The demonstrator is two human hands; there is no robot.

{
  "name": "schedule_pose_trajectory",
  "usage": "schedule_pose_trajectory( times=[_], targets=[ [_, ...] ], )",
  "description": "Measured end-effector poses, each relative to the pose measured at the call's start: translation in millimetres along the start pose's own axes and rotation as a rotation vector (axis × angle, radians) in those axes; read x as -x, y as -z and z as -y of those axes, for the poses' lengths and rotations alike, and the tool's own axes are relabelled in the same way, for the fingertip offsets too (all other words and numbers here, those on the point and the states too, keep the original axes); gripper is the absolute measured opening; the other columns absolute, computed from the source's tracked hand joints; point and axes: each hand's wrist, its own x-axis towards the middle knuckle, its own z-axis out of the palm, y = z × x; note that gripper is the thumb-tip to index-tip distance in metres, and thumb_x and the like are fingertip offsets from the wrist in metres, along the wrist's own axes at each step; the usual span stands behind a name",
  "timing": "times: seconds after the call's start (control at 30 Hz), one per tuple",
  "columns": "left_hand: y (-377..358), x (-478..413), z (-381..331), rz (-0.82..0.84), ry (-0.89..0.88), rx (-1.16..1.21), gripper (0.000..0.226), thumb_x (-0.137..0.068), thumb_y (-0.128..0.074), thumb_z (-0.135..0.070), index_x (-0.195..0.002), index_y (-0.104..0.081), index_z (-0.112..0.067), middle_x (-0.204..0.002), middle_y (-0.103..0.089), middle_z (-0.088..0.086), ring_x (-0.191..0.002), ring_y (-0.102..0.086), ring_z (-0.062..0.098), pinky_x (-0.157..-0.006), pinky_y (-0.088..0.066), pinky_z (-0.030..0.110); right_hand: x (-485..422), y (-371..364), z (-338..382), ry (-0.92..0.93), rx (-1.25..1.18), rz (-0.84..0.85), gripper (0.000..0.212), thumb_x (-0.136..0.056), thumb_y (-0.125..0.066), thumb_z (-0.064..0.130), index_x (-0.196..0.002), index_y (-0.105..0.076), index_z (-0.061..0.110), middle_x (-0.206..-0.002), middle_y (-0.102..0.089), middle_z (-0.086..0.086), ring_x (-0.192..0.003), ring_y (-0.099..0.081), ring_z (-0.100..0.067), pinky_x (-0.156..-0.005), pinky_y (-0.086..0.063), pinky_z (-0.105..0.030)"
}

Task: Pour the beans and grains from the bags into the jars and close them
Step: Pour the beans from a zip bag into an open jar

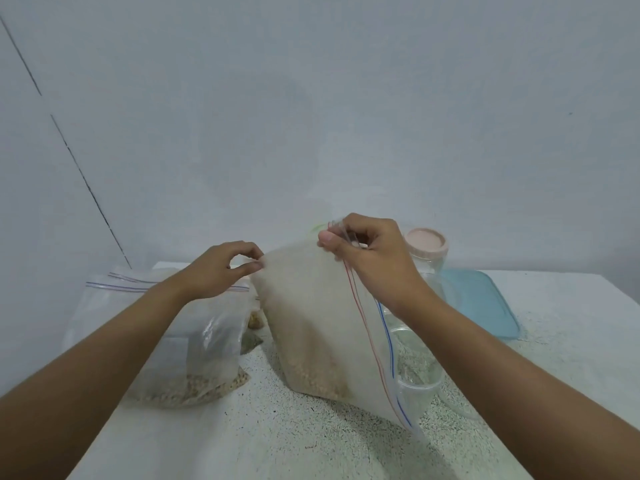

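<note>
A clear zip bag of pale grain (311, 327) is held tilted above the table, its red and blue zip strip running down its right side. My right hand (367, 258) pinches the bag's upper corner at the zip strip. My left hand (221, 268) pinches the bag's left corner between thumb and finger. The bag's lower corner hangs over the mouth of an open clear jar (419, 379), partly hidden behind the bag and my right forearm. Behind my right hand stands a clear jar with a pink lid (426, 245).
A second zip bag (194, 368) with beige grains lies at the left under my left forearm, with more small bags behind it. A light blue container lid (485, 306) lies at the right. The speckled white table (277, 438) meets a pale wall.
</note>
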Motion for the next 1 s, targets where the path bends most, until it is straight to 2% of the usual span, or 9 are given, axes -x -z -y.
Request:
schedule_pose_trajectory(
  times=[0.13, 0.23, 0.37, 0.47, 0.57, 0.7, 0.8, 0.9, 1.0],
  targets=[
    [-2.7, -4.9, 9.7, 0.099, 0.026, -0.133, 0.009, -0.105, -0.055, -0.031, -0.101, -0.054, -0.040, -0.110, -0.061, -0.020, -0.092, -0.061, 0.011, -0.075, -0.043, 0.028, 0.3, 1.5, 3.9, -0.004, -0.034, -0.012, 0.021, -0.094, -0.070, 0.004, -0.087, -0.068, -0.015, -0.089, -0.065, -0.033, -0.061, -0.059, 0.003, -0.063, -0.044, -0.012],
    [-0.9, -6.2, 14.9, 0.058, 0.001, -0.119, 0.022, -0.104, -0.058, -0.018, -0.093, -0.061, -0.037, -0.099, -0.070, -0.016, -0.096, -0.063, -0.002, -0.080, -0.042, 0.026, 0.8, 0.3, 5.1, -0.003, -0.047, -0.006, 0.022, -0.095, -0.068, 0.003, -0.090, -0.066, -0.019, -0.092, -0.062, -0.039, -0.062, -0.061, 0.005, -0.062, -0.045, -0.011],
    [11.2, -7.6, 20.2, -0.046, 0.037, 0.117, 0.021, -0.101, -0.060, -0.004, -0.095, -0.073, -0.019, -0.092, -0.076, -0.007, -0.094, -0.071, 0.006, -0.090, -0.050, 0.024, 2.0, 1.7, 7.6, -0.001, -0.067, -0.023, 0.020, -0.095, -0.068, 0.003, -0.092, -0.067, -0.017, -0.095, -0.064, -0.038, -0.064, -0.064, 0.004, -0.063, -0.046, -0.010],
    [7.7, -6.9, 23.0, -0.105, 0.155, 0.366, 0.014, -0.102, -0.060, -0.008, -0.101, -0.073, -0.011, -0.101, -0.075, 0.000, -0.100, -0.069, 0.013, -0.093, -0.052, 0.027, 2.5, -0.5, 7.1, 0.023, -0.073, -0.025, 0.018, -0.094, -0.067, 0.000, -0.091, -0.067, -0.018, -0.094, -0.061, -0.041, -0.064, -0.060, 0.003, -0.066, -0.047, -0.009],
    [2.0, -9.7, 27.8, -0.076, 0.262, 0.350, 0.017, -0.102, -0.062, -0.016, -0.097, -0.077, -0.014, -0.103, -0.075, 0.007, -0.100, -0.066, 0.017, -0.096, -0.050, 0.036, 0.2, -4.0, 1.7, 0.027, -0.075, -0.040, 0.020, -0.094, -0.068, 0.000, -0.090, -0.066, -0.019, -0.093, -0.058, -0.043, -0.070, -0.055, -0.003, -0.068, -0.048, -0.009],
    [4.6, -14.6, 26.2, -0.104, 0.311, 0.361, 0.020, -0.103, -0.060, -0.025, -0.095, -0.076, -0.016, -0.102, -0.074, 0.000, -0.099, -0.065, 0.013, -0.090, -0.048, 0.034, -2.8, -3.0, -1.2, 0.019, -0.071, -0.060, 0.017, -0.093, -0.070, 0.004, -0.088, -0.071, -0.012, -0.092, -0.061, -0.038, -0.071, -0.056, -0.006, -0.069, -0.046, -0.011],
    [-2.9, -16.4, 21.9, -0.107, 0.328, 0.558, 0.024, -0.106, -0.055, -0.023, -0.101, -0.069, -0.004, -0.100, -0.072, 0.001, -0.101, -0.065, 0.017, -0.094, -0.048, 0.036, -3.7, -3.1, -1.4, 0.025, -0.099, -0.075, 0.014, -0.092, -0.071, 0.004, -0.083, -0.072, -0.007, -0.090, -0.062, -0.035, -0.075, -0.058, -0.012, -0.068, -0.046, -0.011],
    [-10.9, -20.1, 13.8, -0.163, 0.377, 0.789, 0.022, -0.107, -0.052, -0.021, -0.106, -0.068, -0.006, -0.109, -0.071, 0.008, -0.102, -0.065, 0.022, -0.105, -0.048, 0.042, -5.7, -3.2, 0.2, 0.039, -0.129, -0.088, 0.014, -0.092, -0.072, 0.004, -0.085, -0.073, -0.009, -0.088, -0.065, -0.031, -0.074, -0.059, -0.011, -0.068, -0.046, -0.012],
    [-10.4, -26.6, 4.0, -0.225, 0.382, 0.870, 0.023, -0.107, -0.051, -0.023, -0.105, -0.068, -0.007, -0.098, -0.072, 0.003, -0.100, -0.064, 0.025, -0.108, -0.046, 0.046, -7.7, -2.6, 4.9, 0.051, -0.168, -0.094, 0.014, -0.091, -0.072, 0.004, -0.085, -0.072, -0.008, -0.087, -0.066, -0.028, -0.075, -0.060, -0.011, -0.067, -0.046, -0.012]
  ],
)
